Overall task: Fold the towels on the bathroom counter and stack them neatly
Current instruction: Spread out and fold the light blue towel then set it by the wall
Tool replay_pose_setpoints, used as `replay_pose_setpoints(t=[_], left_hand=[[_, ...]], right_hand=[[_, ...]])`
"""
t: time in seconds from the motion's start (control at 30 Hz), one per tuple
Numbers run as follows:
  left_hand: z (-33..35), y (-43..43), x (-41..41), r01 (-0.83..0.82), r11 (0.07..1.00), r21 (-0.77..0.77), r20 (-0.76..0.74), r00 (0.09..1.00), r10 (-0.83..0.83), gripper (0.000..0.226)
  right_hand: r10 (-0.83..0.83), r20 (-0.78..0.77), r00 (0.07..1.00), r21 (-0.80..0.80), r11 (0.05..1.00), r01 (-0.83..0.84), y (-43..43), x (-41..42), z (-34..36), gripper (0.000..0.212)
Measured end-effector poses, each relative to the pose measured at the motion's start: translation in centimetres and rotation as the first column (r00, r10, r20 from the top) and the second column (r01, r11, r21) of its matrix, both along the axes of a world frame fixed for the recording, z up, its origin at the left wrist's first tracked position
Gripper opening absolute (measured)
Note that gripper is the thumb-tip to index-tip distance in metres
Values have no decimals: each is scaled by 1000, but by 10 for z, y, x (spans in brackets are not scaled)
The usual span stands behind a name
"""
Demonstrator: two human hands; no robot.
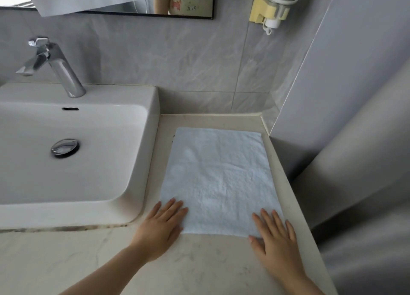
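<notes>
Corners of the towel (219,179) hide under spread left hand (163,226) and right hand (275,237).

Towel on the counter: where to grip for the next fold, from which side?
Probably pinch its two near corners from the near edge. The towel lies flat, long axis running away, and the left hand and right hand rest flat on those corners. The sink crowds its left edge.

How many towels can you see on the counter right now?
1. A pale blue towel lies flat on the counter right of the sink, the left hand and right hand pressing its near corners. Any beneath it would be hidden.
</notes>
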State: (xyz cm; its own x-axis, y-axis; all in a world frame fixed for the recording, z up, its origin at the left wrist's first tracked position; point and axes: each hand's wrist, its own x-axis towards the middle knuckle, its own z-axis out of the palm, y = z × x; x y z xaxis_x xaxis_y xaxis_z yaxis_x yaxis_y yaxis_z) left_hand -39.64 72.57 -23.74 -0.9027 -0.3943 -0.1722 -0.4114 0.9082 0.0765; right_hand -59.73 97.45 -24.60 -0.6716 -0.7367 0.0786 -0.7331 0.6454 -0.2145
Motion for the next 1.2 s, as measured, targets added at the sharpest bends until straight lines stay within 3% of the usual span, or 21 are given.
replay_pose_setpoints(t=[0.07, 0.17, 0.23, 0.3, 0.37, 0.43, 0.57, 0.67, 0.8, 0.97, 1.03, 1.13, 1.2], left_hand=[[-5, -2, 7, 50, 999, -13, -13, 999, -50, 58], [-8, -8, 11, 68, 998, -11, -170, 983, -69, 56], [-5, -10, 10, 59, 998, -14, -268, 961, -61, 59], [-1, -10, 7, 52, 998, -41, -328, 943, -62, 60], [6, -6, 2, 31, 995, -90, -367, 928, -62, 43], [13, -1, -3, 7, 994, -105, -399, 916, -48, 41], [15, 6, -8, -29, 993, -116, -401, 916, -20, 39], [14, 10, -16, -72, 991, -114, -320, 947, 32, 71], [30, 4, -23, -70, 984, -165, -201, 979, 36, 45], [41, -7, -2, -26, 996, -90, -77, 997, 19, 34], [52, -5, 3, -57, 998, -5, -53, 997, 57, 23], [68, -9, 10, -107, 964, 243, 82, 993, 90, 18], [70, -13, 14, -183, 886, 425, 15, 981, 195, 15]], right_hand=[[62, -61, 996, -57, 996, -65, 4, -1, -4, 60], [103, -183, 978, -162, 978, -134, 7, -10, -6, 62], [122, -245, 962, -195, 966, -172, 9, -18, -5, 50], [94, -243, 966, -205, 968, -146, 11, -22, -4, 41], [49, -217, 975, -230, 968, -99, 13, -23, -5, 43], [12, -217, 976, -253, 965, -68, 14, -22, -5, 45], [1, -175, 984, -261, 964, -47, 11, -22, 1, 34], [-1, -136, 991, -251, 967, -33, 8, -22, 6, 22], [17, -75, 997, -215, 976, -32, 9, -25, 7, 22], [43, 57, 997, -158, 987, -33, 17, -27, 20, 30], [63, 169, 984, -55, 997, -54, 19, -24, 38, 16], [48, 430, 902, 106, 989, -103, 28, -27, 55, 19], [-17, 539, 842, 78, 997, -30, 30, -29, 59, 26]])
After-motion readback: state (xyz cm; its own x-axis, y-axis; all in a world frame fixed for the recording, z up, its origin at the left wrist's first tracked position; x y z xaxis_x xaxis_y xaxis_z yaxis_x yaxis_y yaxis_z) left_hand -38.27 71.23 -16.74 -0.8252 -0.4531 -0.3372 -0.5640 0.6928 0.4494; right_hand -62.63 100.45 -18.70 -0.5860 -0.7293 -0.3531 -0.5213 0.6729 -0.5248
